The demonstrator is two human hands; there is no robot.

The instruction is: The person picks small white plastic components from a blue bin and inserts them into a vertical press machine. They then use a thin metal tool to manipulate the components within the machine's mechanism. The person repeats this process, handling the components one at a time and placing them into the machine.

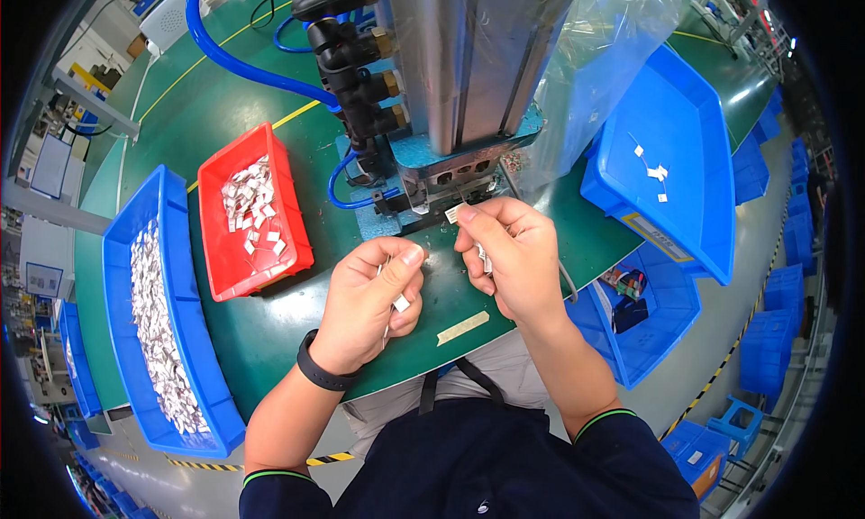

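Note:
My left hand (371,294) is closed, with a small white square part with a thin wire lead (401,303) held between its fingers. In my right hand (515,259), thumb and forefinger pinch another small white part (452,213) close to the front of a metal press (450,178). More white pieces (485,261) show under the curled fingers of that hand. The press has a blue-teal base and a tall silver body. Its tooling is just beyond my fingertips, and I cannot make out whether the pinched part touches it.
A red bin (295,235) with white parts and a long blue bin (122,312) full of them stand to the left. At right are a blue tray (694,150) with a few parts and a lower blue bin (662,339). Blue air hoses (243,64) loop behind. Tape (462,328) marks the table's front edge.

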